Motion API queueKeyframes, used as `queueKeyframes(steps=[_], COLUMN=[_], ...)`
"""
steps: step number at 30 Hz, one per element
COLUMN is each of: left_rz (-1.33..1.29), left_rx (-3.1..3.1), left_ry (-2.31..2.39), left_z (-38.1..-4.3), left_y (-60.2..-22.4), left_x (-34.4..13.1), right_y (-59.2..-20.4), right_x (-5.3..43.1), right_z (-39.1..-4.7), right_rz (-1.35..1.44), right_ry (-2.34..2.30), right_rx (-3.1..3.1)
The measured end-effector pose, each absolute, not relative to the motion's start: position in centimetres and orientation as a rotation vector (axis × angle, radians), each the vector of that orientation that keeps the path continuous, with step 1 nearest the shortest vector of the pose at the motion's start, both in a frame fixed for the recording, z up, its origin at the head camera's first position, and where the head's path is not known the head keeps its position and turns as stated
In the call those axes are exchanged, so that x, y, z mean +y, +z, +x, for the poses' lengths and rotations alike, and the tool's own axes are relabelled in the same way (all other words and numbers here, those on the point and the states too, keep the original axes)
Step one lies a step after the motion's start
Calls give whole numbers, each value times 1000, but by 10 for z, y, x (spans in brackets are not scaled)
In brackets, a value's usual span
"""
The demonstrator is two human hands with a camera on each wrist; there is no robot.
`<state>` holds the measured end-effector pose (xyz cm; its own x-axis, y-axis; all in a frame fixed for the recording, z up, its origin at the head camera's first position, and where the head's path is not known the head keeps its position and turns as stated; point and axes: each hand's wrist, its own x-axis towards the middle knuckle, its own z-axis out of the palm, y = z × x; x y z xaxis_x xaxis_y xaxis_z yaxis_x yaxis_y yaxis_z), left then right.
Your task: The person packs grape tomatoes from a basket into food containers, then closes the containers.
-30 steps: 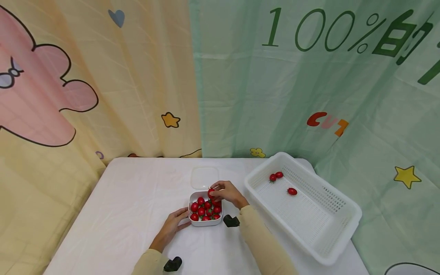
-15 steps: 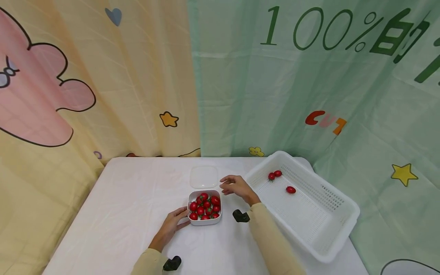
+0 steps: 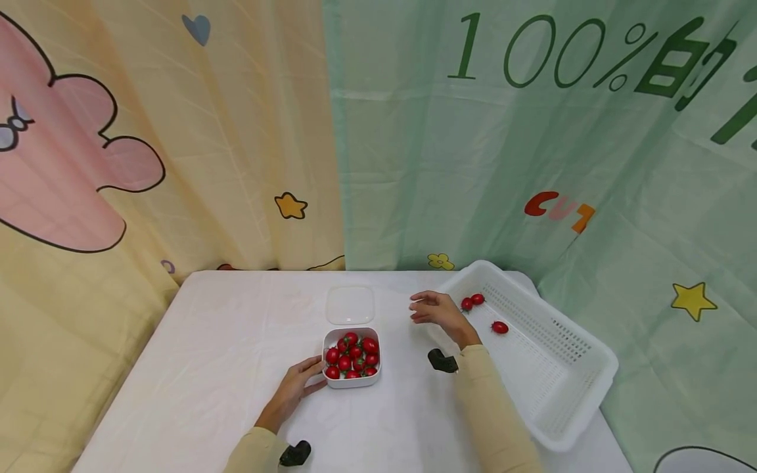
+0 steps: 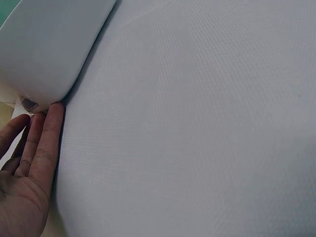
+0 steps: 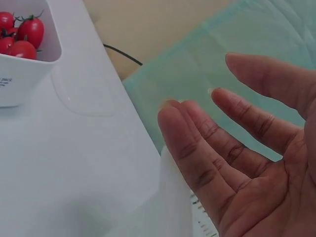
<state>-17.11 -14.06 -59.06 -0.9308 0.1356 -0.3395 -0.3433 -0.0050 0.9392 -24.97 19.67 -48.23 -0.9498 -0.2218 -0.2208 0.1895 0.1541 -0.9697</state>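
Note:
Cherry tomatoes [image 3: 356, 352], red with green stems, fill a small white square box [image 3: 353, 383] standing on the table. Beside its left wall is my left hand [image 3: 292, 387]; in the left wrist view its straight fingers touch the low corner of the box near a barcode label. My right hand [image 3: 443, 316] hovers at the near-left rim of the large white basket [image 3: 552, 387]. Its fingers are relaxed and spread in the right wrist view, with nothing in the palm [image 5: 256, 187]. Inside the basket lie three more tomatoes, one of them alone [image 3: 499, 327].
Just behind the box a clear square lid [image 3: 350, 305] lies flat on the white table [image 3: 236, 328]. Printed curtains [image 3: 402, 164] hang along the back and right side. The basket reaches over the table's right edge.
The right hand let go of a tomato, which now sits in the box, then moved right to the basket. My left hand stays at the box.

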Motion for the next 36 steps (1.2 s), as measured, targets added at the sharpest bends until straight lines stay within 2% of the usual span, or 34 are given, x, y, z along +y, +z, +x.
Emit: queueKeyframes(steps=[26, 36], left_rz=[-233, -220], left_rx=[1947, 1950], left_ry=[1998, 1992], left_z=[-171, -171], left_y=[-591, -592], left_x=[-141, -139], right_y=[-501, -517], right_x=[294, 313], right_z=[-273, -281], right_rz=[313, 593], right_ry=[-2051, -2086], right_rx=[2108, 1989])
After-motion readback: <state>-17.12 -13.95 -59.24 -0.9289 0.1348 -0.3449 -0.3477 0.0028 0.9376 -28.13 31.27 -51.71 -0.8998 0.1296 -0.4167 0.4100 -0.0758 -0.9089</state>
